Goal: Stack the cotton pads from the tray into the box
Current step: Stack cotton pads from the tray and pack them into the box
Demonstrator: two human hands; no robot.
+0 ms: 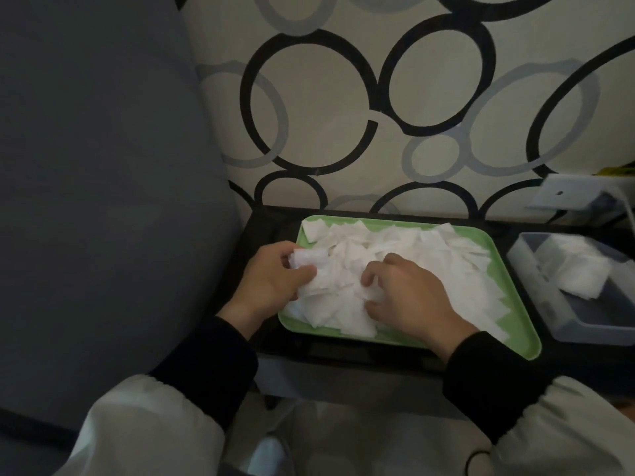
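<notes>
**Domestic interior, most likely a living room.** Left half of the frame: a grey upholstered seat, its padded edge curving down beside a low dark surface. Upper centre and right: a cream backdrop printed with overlapping black and grey rings; whether it is wallpaper or fabric cannot be told. Right edge, just above the surface: a white fitting with a cable running down from it. On the surface stand small household items: a green tray of cotton pads and a clear plastic box.

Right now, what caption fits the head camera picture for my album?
Left hand holds cotton pads, right hand pinches more on the green tray, gray box beside it.
</notes>
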